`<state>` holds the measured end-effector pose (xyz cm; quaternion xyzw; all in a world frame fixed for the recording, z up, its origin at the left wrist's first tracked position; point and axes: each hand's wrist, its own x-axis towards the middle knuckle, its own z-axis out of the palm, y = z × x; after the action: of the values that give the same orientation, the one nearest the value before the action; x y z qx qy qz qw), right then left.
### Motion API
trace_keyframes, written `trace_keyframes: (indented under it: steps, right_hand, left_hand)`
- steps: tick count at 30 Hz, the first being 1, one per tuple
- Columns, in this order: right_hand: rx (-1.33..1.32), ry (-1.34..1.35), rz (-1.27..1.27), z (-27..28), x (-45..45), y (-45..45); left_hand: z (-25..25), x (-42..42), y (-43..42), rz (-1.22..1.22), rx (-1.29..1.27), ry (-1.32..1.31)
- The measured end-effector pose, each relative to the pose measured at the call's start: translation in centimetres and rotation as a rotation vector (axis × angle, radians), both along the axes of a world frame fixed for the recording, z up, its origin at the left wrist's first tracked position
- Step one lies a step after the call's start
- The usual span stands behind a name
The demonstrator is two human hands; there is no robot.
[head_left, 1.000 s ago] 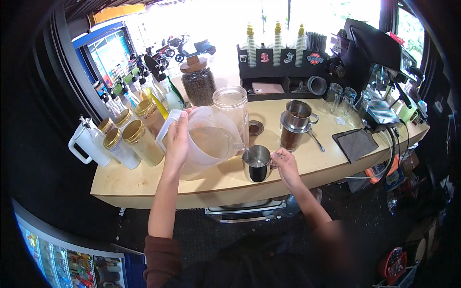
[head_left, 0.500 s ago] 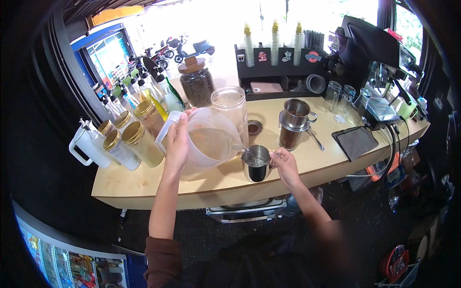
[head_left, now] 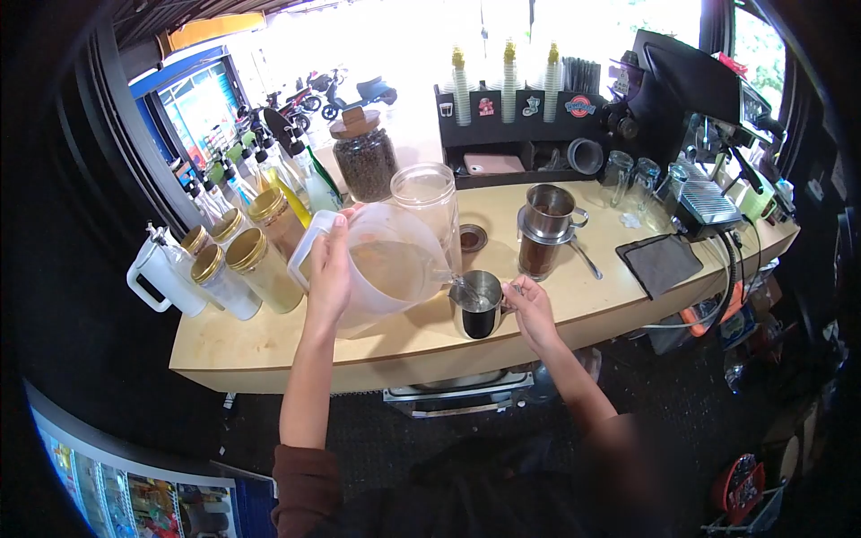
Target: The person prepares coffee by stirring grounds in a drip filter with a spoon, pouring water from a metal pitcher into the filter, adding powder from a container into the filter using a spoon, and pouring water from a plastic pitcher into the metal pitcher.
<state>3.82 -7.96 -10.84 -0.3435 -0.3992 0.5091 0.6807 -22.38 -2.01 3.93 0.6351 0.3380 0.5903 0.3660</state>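
Observation:
My left hand (head_left: 333, 264) is wrapped round the handle of a translucent plastic pitcher (head_left: 386, 300), which is tilted to the right. Clear liquid runs from its spout into a steel milk jug (head_left: 478, 314). My right hand (head_left: 531, 309) grips the jug's handle at its right side. The jug is upright near the counter's front edge. Just behind the pitcher stands a tall clear jar (head_left: 425, 186). To the right of it lies a small round metal lid or dish (head_left: 472, 238). A metal drip filter with dark grounds (head_left: 550, 211) sits on a glass (head_left: 538, 258).
Gold-lidded jars (head_left: 260, 269), pump bottles and a white jug (head_left: 161, 273) crowd the counter's left end. A coffee bean jar (head_left: 365, 166) stands behind. A spoon (head_left: 587, 257), a dark cloth (head_left: 660, 263), glasses (head_left: 617, 175) and an espresso machine (head_left: 713, 202) are at right.
Liquid keeps running from the pitcher into the milk jug. Both hands hold nearly the same pose; the whole view has shifted slightly.

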Motion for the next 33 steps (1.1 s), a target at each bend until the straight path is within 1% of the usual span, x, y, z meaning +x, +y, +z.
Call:
trace_keyframes:
  steps: [2, 4, 7, 8, 10, 11, 13, 14, 16, 17, 20, 22, 28, 31, 33]
  right_hand:
    - [0.025, 0.029, 0.017, 0.0, 0.0, 0.1]
    - [-0.014, 0.170, 0.082, 0.5, -0.2, 0.1]
    - [-0.006, 0.201, 0.127, -0.8, 0.1, 1.4]
    - [-0.001, 0.195, 0.130, -1.1, 0.1, 1.7]
    - [-0.007, 0.157, 0.056, 0.4, -1.0, 1.4]
    - [-0.001, 0.150, 0.063, 1.0, -1.4, 1.4]
    - [-0.008, 0.155, 0.059, 2.4, -2.3, 1.4]
    - [-0.002, 0.149, 0.070, 3.2, -2.7, 1.3]
    - [-0.007, 0.136, 0.113, 4.7, -3.4, 1.2]
    - [-0.012, 0.138, 0.078, 4.3, -3.6, 1.9]
    - [0.033, 0.135, 0.131, 4.4, -4.1, 3.0]
    - [0.023, 0.140, 0.115, 6.1, -5.2, 2.4]
    - [0.023, 0.141, 0.109, 6.9, -4.6, 1.6]
    - [0.053, 0.123, 0.142, 8.1, -3.9, 0.9]
    - [0.006, 0.111, 0.126, 9.2, -3.3, 0.2]
  left_hand:
    - [0.2, -0.2, -0.3, 0.008, -0.002, -0.008]
    - [0.5, -0.7, -0.7, -0.001, -0.021, -0.016]
    - [0.1, -1.8, -0.2, 0.028, -0.004, -0.086]
    - [0.0, -2.3, -0.1, 0.031, 0.002, -0.092]
    - [0.1, -3.4, 0.0, 0.101, -0.048, -0.174]
    - [-0.1, -4.0, 0.2, 0.107, -0.042, -0.181]
    - [-0.8, -5.4, 0.9, 0.152, -0.060, -0.301]
    - [-1.1, -6.0, 1.1, 0.161, -0.052, -0.307]
    - [-1.3, -7.2, 1.4, 0.182, -0.078, -0.433]
    - [-1.6, -8.0, 1.8, 0.189, -0.067, -0.436]
    - [-1.9, -9.7, 2.3, 0.134, -0.068, -0.501]
    - [-1.4, -10.0, 1.9, 0.134, -0.142, -0.582]
    - [-2.5, -12.2, 3.4, 0.146, -0.192, -0.685]
    - [-3.0, -12.5, 3.8, 0.127, -0.182, -0.669]
    - [-3.7, -12.7, 4.7, 0.111, -0.157, -0.645]
